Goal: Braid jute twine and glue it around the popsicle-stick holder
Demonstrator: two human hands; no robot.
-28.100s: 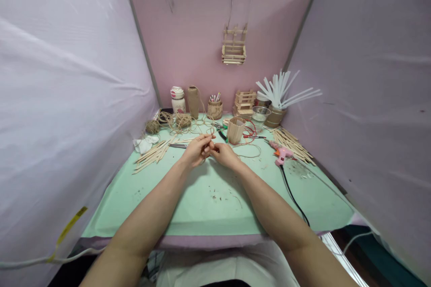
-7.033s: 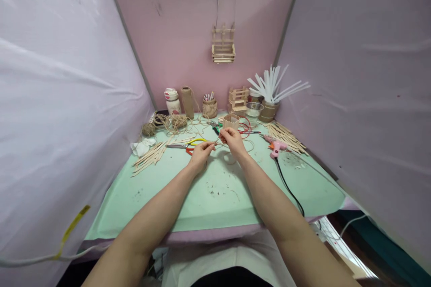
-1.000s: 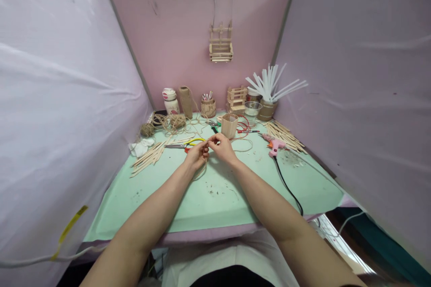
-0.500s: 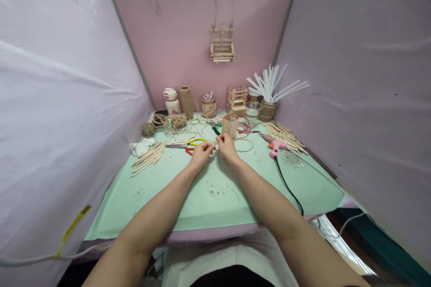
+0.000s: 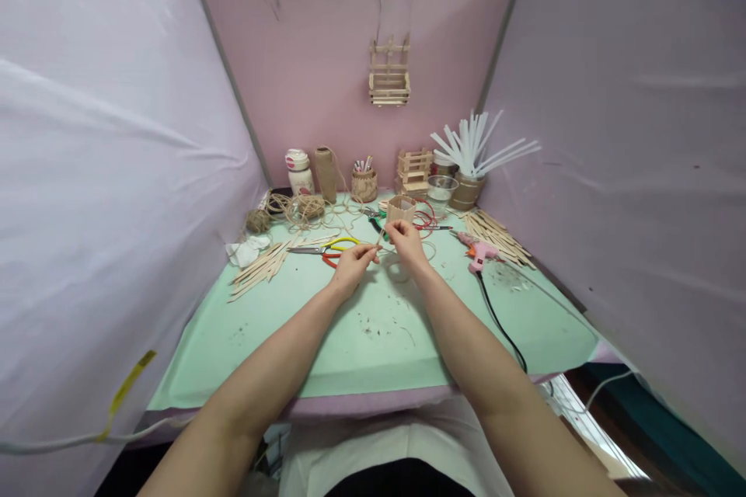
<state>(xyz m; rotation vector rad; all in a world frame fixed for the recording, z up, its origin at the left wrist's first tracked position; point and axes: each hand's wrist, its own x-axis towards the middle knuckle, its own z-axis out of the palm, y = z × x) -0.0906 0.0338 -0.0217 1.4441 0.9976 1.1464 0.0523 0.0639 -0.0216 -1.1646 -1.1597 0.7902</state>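
Over the middle of the table, my left hand (image 5: pixel 354 265) pinches a thin strand of twine (image 5: pixel 381 237) between thumb and fingertips. The strand slants up to my right hand (image 5: pixel 406 239), whose fingers are closed on it too. Loose loops of it lie below and right of my right hand. Directly behind that hand stands a small holder made of wooden sticks (image 5: pixel 402 208), its lower part covered by the fingers. Scissors with yellow and red handles (image 5: pixel 329 250) lie left of my left hand, blades to the left. Green-handled pliers (image 5: pixel 376 224) are partly hidden behind the hands.
Wooden sticks lie at left (image 5: pixel 262 272) and right (image 5: pixel 498 237). A pink glue gun (image 5: pixel 482 255) with a black cord rests on the right. Tangled twine (image 5: pixel 291 208), a twine spool (image 5: pixel 325 175), a pen pot (image 5: pixel 364 185) and a clear bowl (image 5: pixel 443 188) stand at the back.
My right hand has moved right and slightly up, away from my left hand. The strand now shows stretched between them. My left hand has hardly moved.
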